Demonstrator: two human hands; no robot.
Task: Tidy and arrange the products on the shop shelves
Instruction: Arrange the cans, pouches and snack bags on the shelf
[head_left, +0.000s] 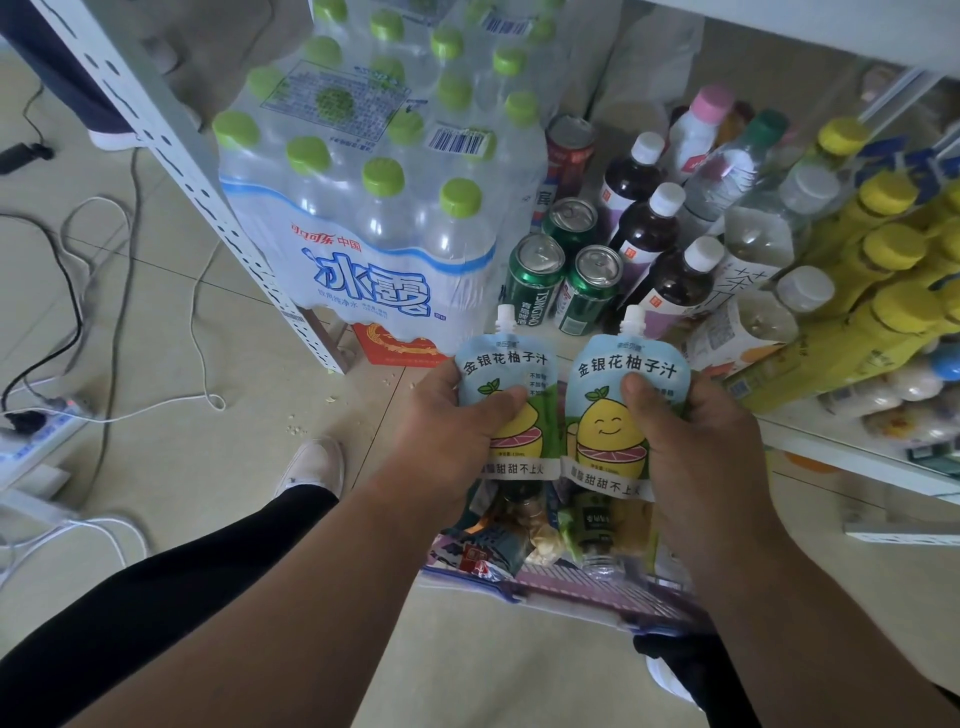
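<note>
Head: tiled floor (249, 467), cables (130, 332), shelf upright (171, 150).

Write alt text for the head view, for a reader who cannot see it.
A person's left hand and right hand each hold a pale blue spouted juice pouch, left pouch and right pouch, upright side by side. Beyond them on the floor stand a shrink-wrapped pack of green-capped water bottles, green cans and dark bottles with white caps.

I see a pale tiled floor (171, 332) with crumbs scattered on it, a white perforated shelf post (197, 171) slanting across, loose cables (104, 291) running to a power strip (36, 431) (left edge), all in soft daylight.
</note>
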